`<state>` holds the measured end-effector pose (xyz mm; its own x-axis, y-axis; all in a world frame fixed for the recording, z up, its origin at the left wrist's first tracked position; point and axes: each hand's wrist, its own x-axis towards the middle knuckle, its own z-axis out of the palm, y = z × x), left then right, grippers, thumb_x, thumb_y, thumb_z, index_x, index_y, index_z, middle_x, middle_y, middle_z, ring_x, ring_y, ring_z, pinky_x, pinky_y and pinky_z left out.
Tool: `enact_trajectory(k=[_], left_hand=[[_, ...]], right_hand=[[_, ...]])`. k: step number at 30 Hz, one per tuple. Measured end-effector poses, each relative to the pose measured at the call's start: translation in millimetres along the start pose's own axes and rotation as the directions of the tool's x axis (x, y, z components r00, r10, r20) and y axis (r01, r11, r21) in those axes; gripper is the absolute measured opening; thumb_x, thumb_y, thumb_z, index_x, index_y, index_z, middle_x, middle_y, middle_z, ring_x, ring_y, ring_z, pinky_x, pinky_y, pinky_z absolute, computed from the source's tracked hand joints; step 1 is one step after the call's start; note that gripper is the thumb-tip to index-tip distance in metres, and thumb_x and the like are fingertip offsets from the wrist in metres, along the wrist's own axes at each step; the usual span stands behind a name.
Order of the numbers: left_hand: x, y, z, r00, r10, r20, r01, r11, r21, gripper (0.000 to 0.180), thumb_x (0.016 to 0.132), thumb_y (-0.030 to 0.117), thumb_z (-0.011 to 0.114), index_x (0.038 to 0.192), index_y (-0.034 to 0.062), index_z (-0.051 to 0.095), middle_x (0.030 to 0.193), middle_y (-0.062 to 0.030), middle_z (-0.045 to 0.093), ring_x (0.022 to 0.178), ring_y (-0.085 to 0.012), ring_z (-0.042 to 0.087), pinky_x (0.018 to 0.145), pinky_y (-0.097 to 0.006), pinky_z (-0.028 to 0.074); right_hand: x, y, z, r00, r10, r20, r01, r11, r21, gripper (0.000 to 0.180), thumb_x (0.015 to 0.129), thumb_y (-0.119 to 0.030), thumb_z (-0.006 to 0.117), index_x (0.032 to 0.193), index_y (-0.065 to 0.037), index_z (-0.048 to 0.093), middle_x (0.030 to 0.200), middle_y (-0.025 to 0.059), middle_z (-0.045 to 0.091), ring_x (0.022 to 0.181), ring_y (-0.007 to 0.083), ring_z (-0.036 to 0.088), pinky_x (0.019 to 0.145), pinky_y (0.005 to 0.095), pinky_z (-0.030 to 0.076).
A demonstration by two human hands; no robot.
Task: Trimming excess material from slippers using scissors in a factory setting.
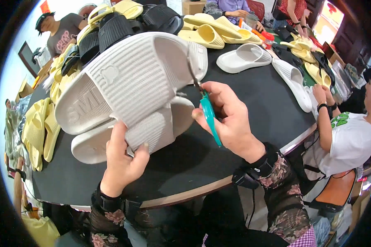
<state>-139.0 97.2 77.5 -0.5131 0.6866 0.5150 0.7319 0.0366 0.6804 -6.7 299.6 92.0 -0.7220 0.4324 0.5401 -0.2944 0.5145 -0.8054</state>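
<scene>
My left hand (pixel 125 164) pinches a pair of off-white slide sandals between thumb and fingers, at the edges of their straps. The upper sandal (pixel 140 78) is tilted toward me, with a ribbed strap. Under it, the lower sandal (pixel 154 127) overlaps partly and has the same ribbing. In my right hand (pixel 231 123) are small scissors (pixel 208 113) with teal handles, my fingers closed around them. Their dark, thin blades point up beside the upper sandal's opening; whether they touch it I cannot tell.
Black slides (pixel 115 33) and yellow slides (pixel 206 35) are heaped at the back of the black table (pixel 251 107). More yellow slides (pixel 39 129) lie left. White slides (pixel 245 59) rest back right. Co-workers surround the table, one in a white shirt (pixel 344 136) close on my right.
</scene>
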Motion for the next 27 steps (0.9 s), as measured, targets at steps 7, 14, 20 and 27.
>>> enact_trajectory(k=[7,14,20,27], left_hand=[[16.4,7.2,4.7,0.98,-0.182,-0.083,0.143,0.928,-0.345,0.063,0.071,-0.006,0.049,0.131,-0.0094,0.029,0.115,-0.015,0.051,0.105,-0.0195,0.052,0.089,-0.029,0.042],[13.8,0.4,2.3,0.963,-0.243,-0.114,0.185,0.908,-0.376,0.069,0.072,-0.009,0.044,0.137,-0.0082,0.022,0.129,-0.0171,0.042,0.115,-0.0204,0.047,0.095,-0.03,0.038],[20.5,-6.4,1.3,0.944,-0.309,-0.114,0.19,0.794,-0.578,0.069,0.072,-0.007,0.044,0.138,-0.0075,0.023,0.128,-0.0183,0.044,0.114,-0.0229,0.049,0.095,-0.03,0.038],[24.7,-8.6,-2.0,0.922,-0.367,0.122,0.33,0.585,-0.741,0.069,0.073,-0.005,0.048,0.138,-0.0047,0.024,0.125,-0.0188,0.048,0.114,-0.0235,0.05,0.097,-0.032,0.038]], right_hand=[[1.1,12.2,0.4,1.0,0.008,-0.029,-0.007,0.999,0.051,0.041,0.078,-0.005,0.07,0.112,0.0,0.049,0.077,0.0043,0.059,0.069,0.0057,0.056,0.062,0.0223,0.047],[1.1,10.6,-2.9,1.0,0.017,-0.009,-0.017,0.999,0.031,0.037,0.081,-0.01,0.068,0.111,0.001,0.05,0.081,0.0067,0.059,0.072,0.0056,0.054,0.064,0.023,0.047],[0.7,12.5,-2.8,0.999,0.022,0.04,-0.024,0.999,0.045,0.038,0.081,-0.01,0.068,0.112,0.001,0.048,0.083,0.0073,0.06,0.074,0.0058,0.054,0.066,0.0233,0.047],[3.8,16.4,-1.7,0.999,0.016,-0.039,-0.017,1.0,-0.02,0.04,0.079,-0.009,0.069,0.112,0.001,0.049,0.081,0.0078,0.061,0.074,0.0083,0.057,0.066,0.0248,0.049]])
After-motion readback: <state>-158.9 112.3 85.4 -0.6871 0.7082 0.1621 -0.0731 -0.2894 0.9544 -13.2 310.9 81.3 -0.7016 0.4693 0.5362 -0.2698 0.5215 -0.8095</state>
